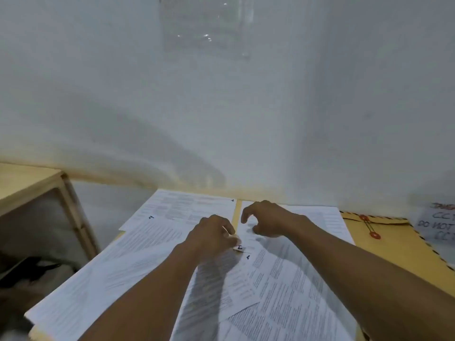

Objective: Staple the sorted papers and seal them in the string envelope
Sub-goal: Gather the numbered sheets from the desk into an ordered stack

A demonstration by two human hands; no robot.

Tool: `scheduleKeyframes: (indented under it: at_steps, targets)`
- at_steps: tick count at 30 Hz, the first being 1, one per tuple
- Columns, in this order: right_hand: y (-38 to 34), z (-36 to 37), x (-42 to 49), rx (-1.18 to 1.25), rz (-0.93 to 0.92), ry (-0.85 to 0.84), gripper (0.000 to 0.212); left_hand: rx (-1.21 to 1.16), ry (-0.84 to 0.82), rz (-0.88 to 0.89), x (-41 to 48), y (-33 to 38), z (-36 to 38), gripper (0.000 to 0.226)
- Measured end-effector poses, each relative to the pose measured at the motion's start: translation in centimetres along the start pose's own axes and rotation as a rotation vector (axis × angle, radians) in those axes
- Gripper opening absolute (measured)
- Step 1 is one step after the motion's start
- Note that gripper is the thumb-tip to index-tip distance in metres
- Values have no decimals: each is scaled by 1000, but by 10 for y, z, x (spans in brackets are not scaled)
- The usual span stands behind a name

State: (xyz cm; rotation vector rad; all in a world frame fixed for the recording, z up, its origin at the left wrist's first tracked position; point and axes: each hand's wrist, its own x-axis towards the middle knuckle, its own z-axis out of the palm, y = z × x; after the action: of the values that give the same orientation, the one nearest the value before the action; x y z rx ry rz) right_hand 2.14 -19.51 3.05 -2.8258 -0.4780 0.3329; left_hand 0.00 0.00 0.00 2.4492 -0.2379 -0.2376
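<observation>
Papers point(147, 254) loose beside envelope point(394, 244): L hand point(214, 233) pinches sheet corner, prob. to gather; R hand point(267, 217) loosely curled, empty.

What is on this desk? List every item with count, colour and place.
printed papers: several, white, spread overlapping, centre
string envelope: one, yellow-brown with red discs, right of the papers
handwritten note: one, white, far right edge
wooden shelf: one, light wood, left
clear plastic sheet: one, transparent, on the wall, top centre
dark item: one, black, lower left, unclear what
left hand: one, centre, pinches a paper corner
right hand: one, centre, fingers curled above the papers
</observation>
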Motion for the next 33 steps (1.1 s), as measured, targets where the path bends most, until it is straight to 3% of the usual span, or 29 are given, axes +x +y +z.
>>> scheduleKeyframes:
  at_steps: [7, 19, 25, 33]
  targets:
    - [-5, -10, 6, -74, -44, -16, 53, 30, 53, 26, 0, 26, -8, 30]
    - [12, -21, 10, -53, -51, 33, 37, 34, 102, -27, 2, 41, -5, 43]
    - [17, -17, 11, -73, -115, 60, 38, 80, 139, -100, 6, 52, -2, 62]
    - [20, -15, 14, -42, -134, 142, 30, 51, 103, -106, 6, 54, -1, 64]
